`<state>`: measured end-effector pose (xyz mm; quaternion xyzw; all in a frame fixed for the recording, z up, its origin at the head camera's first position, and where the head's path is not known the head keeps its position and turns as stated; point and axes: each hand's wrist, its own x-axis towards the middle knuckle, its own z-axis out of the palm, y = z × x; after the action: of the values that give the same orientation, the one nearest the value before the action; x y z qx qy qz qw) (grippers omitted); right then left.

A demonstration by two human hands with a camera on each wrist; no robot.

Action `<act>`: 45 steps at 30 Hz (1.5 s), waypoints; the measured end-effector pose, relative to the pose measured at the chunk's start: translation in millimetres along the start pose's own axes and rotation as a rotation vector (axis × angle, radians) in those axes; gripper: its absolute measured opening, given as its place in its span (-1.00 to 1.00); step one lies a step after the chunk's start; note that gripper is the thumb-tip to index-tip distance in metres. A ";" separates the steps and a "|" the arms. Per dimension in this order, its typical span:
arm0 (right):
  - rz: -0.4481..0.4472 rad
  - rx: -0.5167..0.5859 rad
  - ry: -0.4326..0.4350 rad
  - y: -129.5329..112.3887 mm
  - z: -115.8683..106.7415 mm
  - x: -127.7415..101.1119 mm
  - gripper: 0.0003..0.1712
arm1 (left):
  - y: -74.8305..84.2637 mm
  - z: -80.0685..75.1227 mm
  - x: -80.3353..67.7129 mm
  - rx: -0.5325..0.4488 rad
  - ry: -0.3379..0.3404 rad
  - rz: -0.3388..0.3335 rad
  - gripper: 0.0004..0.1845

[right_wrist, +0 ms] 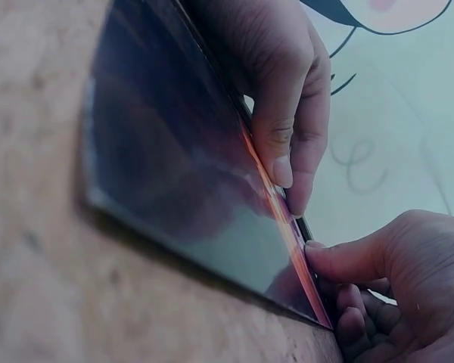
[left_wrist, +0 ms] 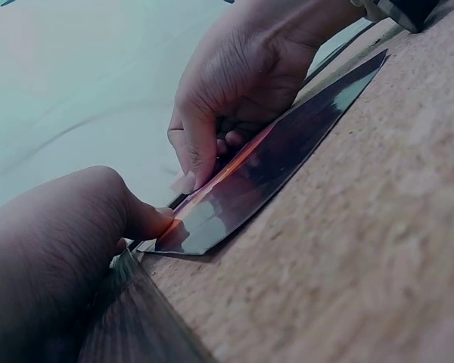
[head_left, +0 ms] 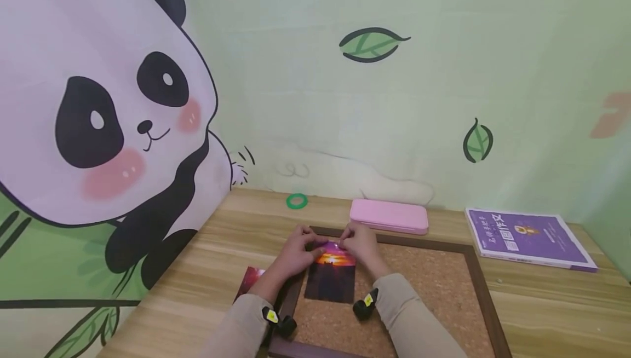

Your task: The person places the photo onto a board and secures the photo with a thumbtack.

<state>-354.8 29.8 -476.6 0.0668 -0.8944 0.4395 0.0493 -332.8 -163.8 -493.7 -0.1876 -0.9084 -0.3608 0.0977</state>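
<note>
Head view: nearest the wearer, bare cork of the corkboard spreads below the fingers, with more open room to their right; its dark wooden frame runs close by the left fingers. The glossy sunset photo lies on the cork below the fingertips, its long axis pointing from them back toward the wearer, its near edge free. It is nearly black at that end, then orange and yellow, with purple by the fingertips. A reddish card sits left of the left fingers. The left hand and right hand pinch the photo's far edge, close together. Beyond the right fingers is a pink case; past the left fingers, a green ring; well right, a purple book.
</note>
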 end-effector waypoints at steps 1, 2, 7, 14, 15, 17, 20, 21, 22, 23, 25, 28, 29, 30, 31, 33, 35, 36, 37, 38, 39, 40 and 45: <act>0.000 0.003 -0.004 -0.2 -0.5 -0.2 -0.87 | -0.6 0.2 0.3 0.001 0.006 0.003 -0.75; 0.000 0.006 -0.007 -0.4 -1.0 -0.3 -0.87 | -1.1 0.3 0.6 0.005 0.012 0.005 -0.75; -0.041 -0.009 -0.018 -0.4 -2.2 -1.1 -0.87 | -1.3 -7.1 2.4 -0.009 -0.007 -0.021 -0.77; -0.112 -0.027 -0.051 -0.4 -2.2 -5.5 -0.86 | -11.4 -66.4 1.0 -0.037 -0.188 -0.129 -0.73; -0.109 -0.023 -0.052 -0.5 -2.4 -5.6 -0.86 | -14.1 -77.3 -1.2 -0.021 -0.234 -0.151 -0.70; -0.105 -0.018 -0.047 -1.3 -2.9 -5.3 -0.86 | -19.9 -97.1 -7.2 0.018 -0.323 -0.212 -0.64; -0.106 -0.021 -0.045 -0.9 -3.0 -4.3 -0.86 | -26.5 -120.2 -18.8 0.111 -0.416 -0.335 -0.54; -0.105 -0.022 -0.046 -0.5 -2.7 -4.0 -0.86 | -27.3 -125.9 -22.8 0.146 -0.432 -0.371 -0.51; -0.103 -0.024 -0.048 -0.1 -2.5 -4.2 -0.85 | -27.8 -130.4 -26.4 0.182 -0.446 -0.406 -0.48; -0.101 -0.027 -0.049 0.5 -2.1 -4.5 -0.85 | -27.9 -133.8 -29.7 0.218 -0.456 -0.437 -0.46; -0.097 -0.027 -0.050 1.8 -1.3 -5.4 -0.85 | -27.9 -137.4 -33.8 0.278 -0.465 -0.463 -0.45; -0.092 -0.030 -0.049 3.0 -0.6 -6.8 -0.85 | -28.5 -135.6 -35.5 0.342 -0.472 -0.467 -0.52; -0.091 -0.033 -0.048 3.3 -0.5 -7.0 -0.85 | -29.4 -133.6 -34.9 0.354 -0.461 -0.456 -0.55; -0.091 -0.036 -0.049 3.6 -0.5 -7.1 -0.85 | -30.7 -131.0 -33.7 0.364 -0.441 -0.446 -0.58; -0.089 -0.041 -0.049 3.8 -0.6 -7.2 -0.85 | -32.1 -128.5 -32.1 0.374 -0.413 -0.425 -0.61; -0.083 -0.049 -0.051 3.8 -1.0 -7.4 -0.85 | -37.8 -122.5 -28.0 0.387 -0.355 -0.394 -0.67; -0.087 -0.045 -0.050 4.7 -1.0 -7.0 -0.85 | -42.5 -118.0 -23.6 0.391 -0.304 -0.369 -0.70; -0.090 -0.041 -0.050 5.3 -0.7 -6.7 -0.84 | -44.1 -116.3 -22.0 0.389 -0.285 -0.364 -0.69; -0.092 -0.035 -0.050 5.7 -0.4 -6.6 -0.84 | -45.5 -115.3 -20.9 0.381 -0.274 -0.358 -0.67; -0.093 -0.032 -0.051 6.3 0.1 -6.5 -0.84 | -46.1 -114.5 -20.5 0.375 -0.271 -0.362 -0.64; -0.093 -0.029 -0.052 6.9 0.7 -6.1 -0.84 | -45.7 -114.2 -20.6 0.363 -0.277 -0.369 -0.59; -0.095 -0.026 -0.053 7.5 1.2 -5.8 -0.84 | -44.2 -114.4 -21.3 0.348 -0.281 -0.371 -0.55; -0.093 -0.034 -0.049 7.9 0.6 -5.6 -0.84 | -41.5 -114.4 -21.9 0.242 -0.309 -0.382 -0.50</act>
<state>-350.5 34.5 -483.9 0.1182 -0.8985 0.4198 0.0490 -325.1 -276.6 -443.8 -0.0524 -0.9680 -0.2285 -0.0900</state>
